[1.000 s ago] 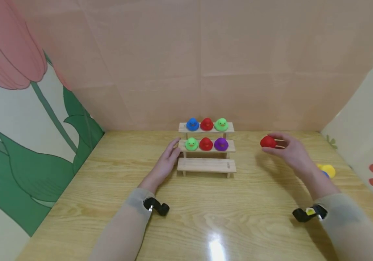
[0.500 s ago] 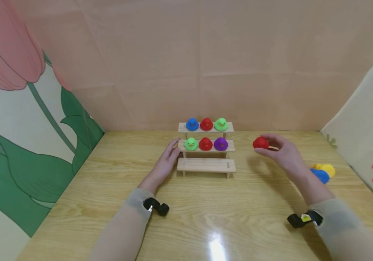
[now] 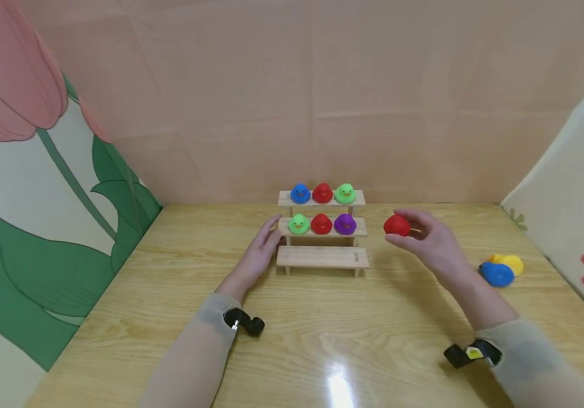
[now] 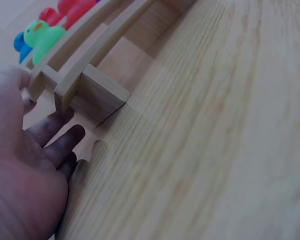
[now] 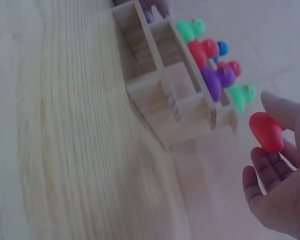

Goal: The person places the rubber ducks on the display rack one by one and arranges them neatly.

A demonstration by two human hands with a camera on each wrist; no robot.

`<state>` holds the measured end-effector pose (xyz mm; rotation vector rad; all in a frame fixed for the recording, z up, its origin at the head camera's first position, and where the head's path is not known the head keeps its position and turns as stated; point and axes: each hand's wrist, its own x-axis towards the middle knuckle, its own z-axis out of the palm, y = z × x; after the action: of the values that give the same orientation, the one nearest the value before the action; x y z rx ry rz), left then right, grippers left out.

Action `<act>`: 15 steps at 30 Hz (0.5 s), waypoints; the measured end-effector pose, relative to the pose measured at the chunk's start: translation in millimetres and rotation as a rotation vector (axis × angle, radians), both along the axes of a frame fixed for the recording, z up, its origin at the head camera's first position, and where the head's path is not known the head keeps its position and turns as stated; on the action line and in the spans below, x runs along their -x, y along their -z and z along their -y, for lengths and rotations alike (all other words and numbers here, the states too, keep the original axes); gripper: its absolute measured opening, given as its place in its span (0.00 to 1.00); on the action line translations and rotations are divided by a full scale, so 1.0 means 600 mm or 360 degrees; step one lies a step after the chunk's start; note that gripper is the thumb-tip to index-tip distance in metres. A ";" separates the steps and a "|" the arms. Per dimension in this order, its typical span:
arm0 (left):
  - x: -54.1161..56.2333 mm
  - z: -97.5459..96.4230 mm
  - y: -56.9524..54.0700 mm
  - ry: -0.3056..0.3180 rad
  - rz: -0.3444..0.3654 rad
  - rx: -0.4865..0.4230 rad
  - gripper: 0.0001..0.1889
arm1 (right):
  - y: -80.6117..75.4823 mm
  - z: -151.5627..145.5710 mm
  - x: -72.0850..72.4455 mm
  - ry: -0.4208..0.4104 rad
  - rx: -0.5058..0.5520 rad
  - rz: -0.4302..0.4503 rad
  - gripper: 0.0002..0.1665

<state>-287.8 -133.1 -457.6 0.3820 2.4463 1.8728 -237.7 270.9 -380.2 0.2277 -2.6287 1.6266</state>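
Note:
My right hand (image 3: 432, 241) pinches a red rubber duck (image 3: 397, 225) between thumb and fingers, above the table to the right of a three-step wooden rack (image 3: 322, 258). At the rack's left side my left hand (image 3: 258, 255) rests with relaxed fingers, its fingertips right at the middle step. The top step bears a blue duck (image 3: 300, 194), a red duck (image 3: 322, 193) and a green duck (image 3: 345, 194). On the middle step sit a green duck (image 3: 299, 224), a red duck (image 3: 321, 224) and a purple duck (image 3: 345, 224). The bottom step is bare.
A blue duck (image 3: 498, 273) and a yellow duck (image 3: 510, 263) lie on the wooden table (image 3: 292, 340) at the right, beyond my right forearm. A pinkish cloth backdrop (image 3: 220, 113) rises behind the rack, with flower-printed panels on both sides.
My right hand has carried the red duck leftward toward the rack, uncovering the blue and yellow ducks behind the forearm. My left hand has stayed at the rack.

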 end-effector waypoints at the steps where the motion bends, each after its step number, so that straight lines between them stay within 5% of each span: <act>1: 0.001 0.000 0.000 -0.0002 -0.0001 0.0003 0.31 | -0.002 0.004 -0.002 -0.0011 -0.0001 0.0000 0.49; 15: 0.004 0.000 0.003 -0.0017 -0.0012 0.0024 0.31 | -0.015 0.059 -0.022 -0.0160 0.0035 0.0065 0.45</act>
<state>-290.0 -133.2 -459.4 0.3765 2.4705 1.8592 -224.3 235.8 -371.3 0.3340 -2.6685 1.7074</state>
